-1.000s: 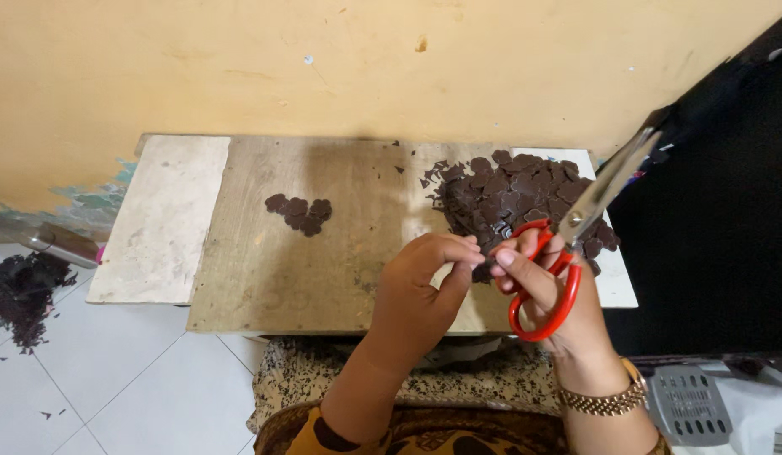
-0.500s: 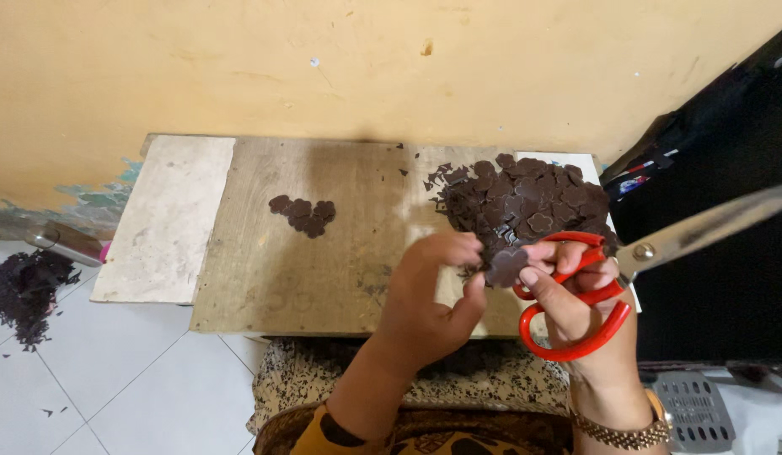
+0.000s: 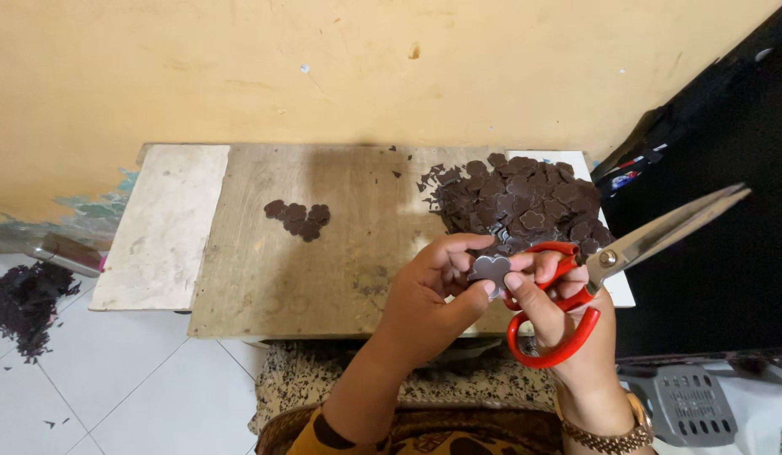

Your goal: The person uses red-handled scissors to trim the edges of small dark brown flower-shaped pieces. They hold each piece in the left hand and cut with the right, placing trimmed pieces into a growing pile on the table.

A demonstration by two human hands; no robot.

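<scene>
Left hand: the left hand [image 3: 437, 282] is seen with its fingers [image 3: 458, 247] curled and pinching a small dark flower-shaped cutout [image 3: 490, 270] of thin, flat, matte sheet material, thumb under it.
Right hand: the right hand [image 3: 555, 312] is hooked through the loops of a pair of red-handled, steel-bladed scissors [image 3: 610, 261]; its fingertips are also pressed on the edge of the cutout.
Scissors: one pair is seen; glossy red plastic handles, smooth grey blades held slightly parted and pointed to the right, away from the cutout.
Cutout: it is held between both hands, just above the near edge of the tabletop, its rim scalloped.
Tabletop: a low, worn wooden tabletop [image 3: 324, 253], rough and scuffed, is set against a yellow plastered wall [image 3: 324, 67]; one pale, chalky rectangular slab [image 3: 163, 223] is laid on its left end.
Large heap: one big heap of dark flower-shaped pieces and offcuts [image 3: 517, 202] is piled at the far right of the tabletop; the number cannot be counted.
Small cluster: one small cluster of dark pieces [image 3: 297, 219], roughly six, is laid flat near the tabletop's middle.
Floor: white glazed tiles [image 3: 138, 388] are seen, with one pile of dark shredded scraps [image 3: 20, 303] at the left.
Wrist: one gold-coloured link bracelet [image 3: 610, 438] is worn on the right wrist.
</scene>
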